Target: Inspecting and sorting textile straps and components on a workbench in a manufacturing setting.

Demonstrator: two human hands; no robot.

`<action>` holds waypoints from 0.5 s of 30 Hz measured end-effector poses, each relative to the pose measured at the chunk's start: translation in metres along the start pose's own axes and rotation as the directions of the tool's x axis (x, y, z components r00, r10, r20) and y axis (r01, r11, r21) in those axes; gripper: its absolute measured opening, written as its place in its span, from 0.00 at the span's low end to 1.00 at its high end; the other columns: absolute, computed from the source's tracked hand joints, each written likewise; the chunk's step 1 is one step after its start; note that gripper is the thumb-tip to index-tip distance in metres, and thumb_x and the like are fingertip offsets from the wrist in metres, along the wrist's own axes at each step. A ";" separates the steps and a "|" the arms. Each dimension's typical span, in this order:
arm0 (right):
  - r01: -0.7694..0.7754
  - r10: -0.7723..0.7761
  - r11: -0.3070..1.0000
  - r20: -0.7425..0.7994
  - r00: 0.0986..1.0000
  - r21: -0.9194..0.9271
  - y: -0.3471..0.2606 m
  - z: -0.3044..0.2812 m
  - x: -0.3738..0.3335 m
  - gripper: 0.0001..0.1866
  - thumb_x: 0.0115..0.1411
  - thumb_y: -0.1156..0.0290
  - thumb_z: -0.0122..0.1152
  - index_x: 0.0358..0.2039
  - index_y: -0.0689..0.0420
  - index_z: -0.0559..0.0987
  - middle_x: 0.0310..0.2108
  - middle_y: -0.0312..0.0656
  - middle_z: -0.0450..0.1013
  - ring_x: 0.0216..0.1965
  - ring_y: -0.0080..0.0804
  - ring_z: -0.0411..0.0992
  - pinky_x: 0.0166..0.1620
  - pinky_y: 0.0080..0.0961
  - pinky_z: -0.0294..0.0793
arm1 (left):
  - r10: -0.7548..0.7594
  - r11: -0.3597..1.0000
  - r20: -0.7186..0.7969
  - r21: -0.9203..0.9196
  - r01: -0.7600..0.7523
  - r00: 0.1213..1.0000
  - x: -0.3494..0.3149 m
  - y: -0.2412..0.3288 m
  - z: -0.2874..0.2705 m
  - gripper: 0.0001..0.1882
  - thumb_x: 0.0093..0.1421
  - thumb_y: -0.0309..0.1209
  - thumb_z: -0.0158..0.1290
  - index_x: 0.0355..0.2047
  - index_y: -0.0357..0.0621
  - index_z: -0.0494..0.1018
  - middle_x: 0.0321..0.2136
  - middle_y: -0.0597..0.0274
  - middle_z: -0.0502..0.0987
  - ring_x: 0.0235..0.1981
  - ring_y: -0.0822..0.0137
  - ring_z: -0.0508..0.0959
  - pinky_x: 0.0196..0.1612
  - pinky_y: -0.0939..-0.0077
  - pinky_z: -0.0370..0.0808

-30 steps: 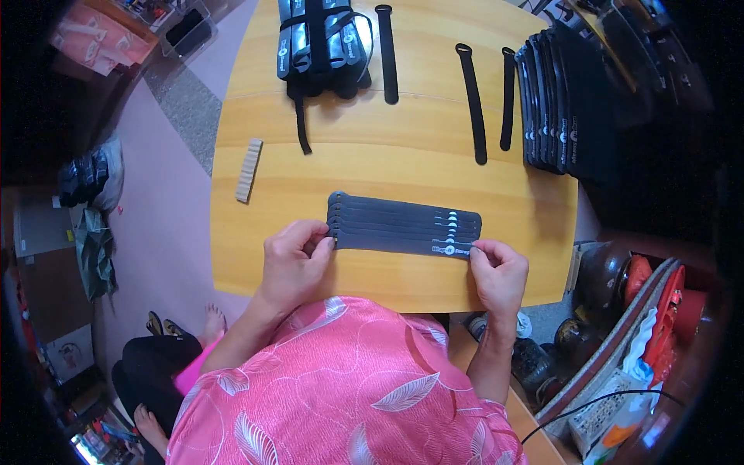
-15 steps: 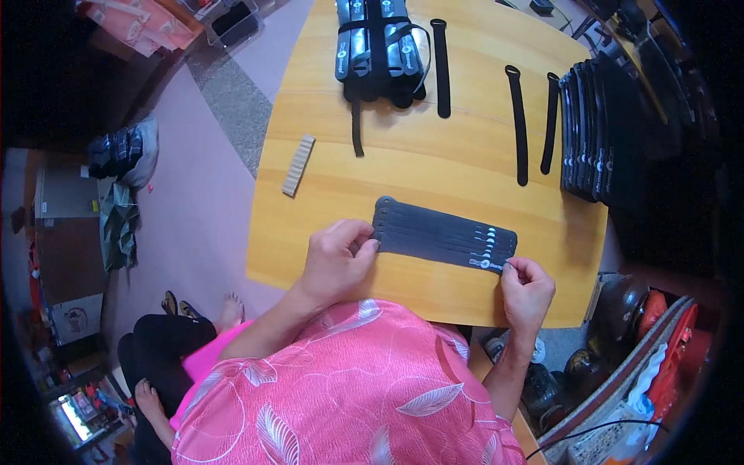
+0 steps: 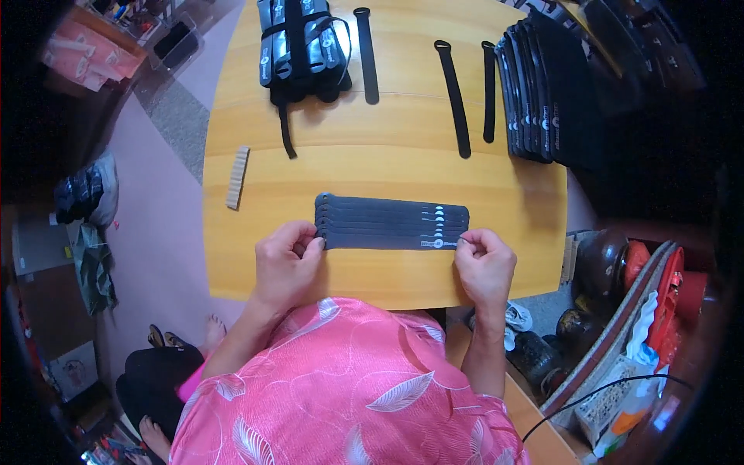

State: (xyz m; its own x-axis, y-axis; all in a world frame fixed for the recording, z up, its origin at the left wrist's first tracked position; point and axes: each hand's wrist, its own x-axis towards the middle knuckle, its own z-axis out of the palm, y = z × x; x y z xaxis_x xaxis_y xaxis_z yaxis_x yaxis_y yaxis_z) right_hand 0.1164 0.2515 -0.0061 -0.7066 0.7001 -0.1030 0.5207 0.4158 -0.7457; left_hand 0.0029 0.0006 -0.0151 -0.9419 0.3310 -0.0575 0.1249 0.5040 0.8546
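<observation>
A fanned row of flat black straps (image 3: 380, 223) lies near the table's front edge, overlapping so that their pale printed marks line up toward the right end. My left hand (image 3: 287, 262) pinches the near left corner of the row between thumb and fingers. At the near right corner, my right hand (image 3: 488, 267) holds the lowest strap's tip in a similar pinch. Beyond them, a bundle of black straps (image 3: 288, 66) is bound with a black band whose tail hangs toward me. Three single black straps with looped ends, one of them the middle strap (image 3: 454, 101), lie farther back.
The yellow wooden table (image 3: 341, 167) carries a small corrugated cardboard strip (image 3: 238, 178) at left. A fanned stack of black straps (image 3: 535, 101) sits at its right edge. Jars and bags crowd the floor at right. Another person's dark-clad leg (image 3: 155, 380) shows at lower left.
My view has shifted, so the table and everything on it appear farther left. The strap row now lies more level across the picture. Both hands keep their pinch at its corners.
</observation>
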 end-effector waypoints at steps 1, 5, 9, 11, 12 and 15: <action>-0.009 0.009 1.000 -0.001 1.000 0.000 -0.002 -0.001 0.000 0.03 0.47 0.78 0.57 0.24 0.63 0.77 0.17 0.43 0.72 0.19 0.28 0.71 0.27 0.24 0.71 | 0.004 1.000 0.003 -0.004 -0.004 1.000 0.001 0.000 0.001 0.05 0.51 0.19 0.57 0.30 0.34 0.75 0.20 0.67 0.75 0.22 0.80 0.72 0.25 0.85 0.70; 0.009 -0.009 1.000 -0.014 1.000 -0.010 -0.003 0.001 0.000 0.02 0.47 0.79 0.57 0.23 0.62 0.77 0.17 0.43 0.71 0.19 0.29 0.71 0.26 0.25 0.70 | 0.028 1.000 -0.006 0.000 -0.028 1.000 0.001 -0.003 0.001 0.05 0.51 0.19 0.57 0.30 0.34 0.75 0.20 0.66 0.75 0.21 0.80 0.72 0.24 0.84 0.70; 0.022 -0.021 0.994 0.004 1.000 -0.103 -0.013 -0.001 0.000 0.02 0.46 0.78 0.57 0.23 0.61 0.73 0.15 0.43 0.69 0.17 0.33 0.69 0.26 0.28 0.70 | 0.040 0.999 -0.019 0.010 -0.040 0.999 0.001 -0.002 -0.004 0.05 0.50 0.22 0.59 0.27 0.35 0.75 0.18 0.64 0.74 0.19 0.78 0.72 0.23 0.82 0.70; 0.010 -0.005 0.987 0.030 1.000 -0.160 -0.014 -0.002 0.002 0.04 0.46 0.77 0.57 0.24 0.61 0.72 0.14 0.43 0.68 0.17 0.34 0.69 0.25 0.29 0.69 | 0.064 0.991 0.012 0.116 -0.065 0.998 0.004 0.000 -0.009 0.05 0.50 0.24 0.60 0.26 0.35 0.75 0.17 0.63 0.74 0.18 0.76 0.72 0.22 0.80 0.69; 0.009 -0.005 0.982 0.021 1.000 -0.190 -0.012 -0.003 0.002 0.05 0.46 0.77 0.58 0.25 0.60 0.72 0.14 0.42 0.67 0.17 0.35 0.69 0.25 0.30 0.69 | 0.084 0.973 0.057 0.211 -0.094 0.995 0.005 0.000 -0.013 0.06 0.49 0.25 0.61 0.24 0.36 0.75 0.16 0.61 0.73 0.18 0.75 0.72 0.22 0.79 0.69; 0.031 -0.028 0.976 0.018 0.999 -0.216 -0.010 -0.004 0.001 0.08 0.46 0.76 0.59 0.27 0.60 0.71 0.14 0.42 0.66 0.17 0.35 0.68 0.25 0.31 0.69 | 0.091 0.968 0.045 0.231 -0.099 0.995 0.004 -0.002 -0.021 0.08 0.49 0.27 0.62 0.23 0.37 0.74 0.16 0.59 0.73 0.17 0.71 0.73 0.21 0.77 0.69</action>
State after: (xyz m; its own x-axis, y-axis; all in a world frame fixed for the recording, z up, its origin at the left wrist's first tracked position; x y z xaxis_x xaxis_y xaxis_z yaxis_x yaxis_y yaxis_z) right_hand 0.1124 0.2511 0.0039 -0.7292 0.6778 -0.0942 0.5899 0.5528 -0.5886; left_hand -0.0080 -0.0161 -0.0062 -0.9115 0.4112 -0.0028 0.2863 0.6395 0.7135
